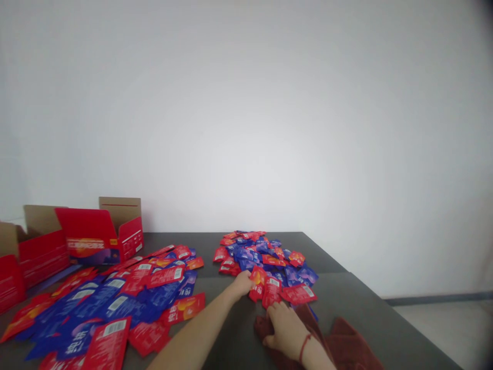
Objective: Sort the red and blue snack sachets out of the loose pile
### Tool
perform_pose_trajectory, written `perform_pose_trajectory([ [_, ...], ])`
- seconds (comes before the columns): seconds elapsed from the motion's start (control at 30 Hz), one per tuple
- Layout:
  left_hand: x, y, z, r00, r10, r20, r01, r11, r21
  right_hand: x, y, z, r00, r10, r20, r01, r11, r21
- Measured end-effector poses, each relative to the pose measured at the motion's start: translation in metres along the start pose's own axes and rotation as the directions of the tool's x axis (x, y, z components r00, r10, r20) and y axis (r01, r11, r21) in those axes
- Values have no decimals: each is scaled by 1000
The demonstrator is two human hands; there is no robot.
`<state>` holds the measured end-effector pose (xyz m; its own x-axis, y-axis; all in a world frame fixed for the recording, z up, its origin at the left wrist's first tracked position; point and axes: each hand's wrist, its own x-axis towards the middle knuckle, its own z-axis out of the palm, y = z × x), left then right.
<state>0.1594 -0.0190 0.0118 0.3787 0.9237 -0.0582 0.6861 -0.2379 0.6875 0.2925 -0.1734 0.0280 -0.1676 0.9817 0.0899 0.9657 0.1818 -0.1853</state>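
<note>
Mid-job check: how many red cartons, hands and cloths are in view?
Red cardboard cartons: 3
Hands, left hand and right hand: 2
Dark red cloth: 1
Total: 6

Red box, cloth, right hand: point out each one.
Red box [90,236]: head view, point on its printed front panel.
Cloth [346,344]: head view, point on its right-hand fold.
Right hand [285,331]: head view, point on the back of the hand.
</note>
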Motion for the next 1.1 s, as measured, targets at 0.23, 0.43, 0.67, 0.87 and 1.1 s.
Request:
perform_pose_trajectory([
  [0.23, -39, -44, -36, 996, 29, 87, -39, 992, 121, -6, -7, 9, 1000, -26, 5, 27, 993, -115],
  [0.43, -70, -44, -19, 982, 171, -78, -150, 962, 229, 10, -1, 18, 990, 68, -121, -66, 998, 14],
  [0.67, -110, -64, -16, 946, 303, -116, -235, 887, 398, 15, 1, 12, 935, 101, -340, -59, 989, 133],
  [0.87, -108, -68, -15, 945, 328, 13, -297, 838, 458, 15, -9, 26, 968, 53, -245, -43, 998, 46],
  [1.1, -101, -76, -7, 931, 358, -71, -277, 820, 500, 2, -38, 26, 963, -209, -171, 216, 976, 21],
])
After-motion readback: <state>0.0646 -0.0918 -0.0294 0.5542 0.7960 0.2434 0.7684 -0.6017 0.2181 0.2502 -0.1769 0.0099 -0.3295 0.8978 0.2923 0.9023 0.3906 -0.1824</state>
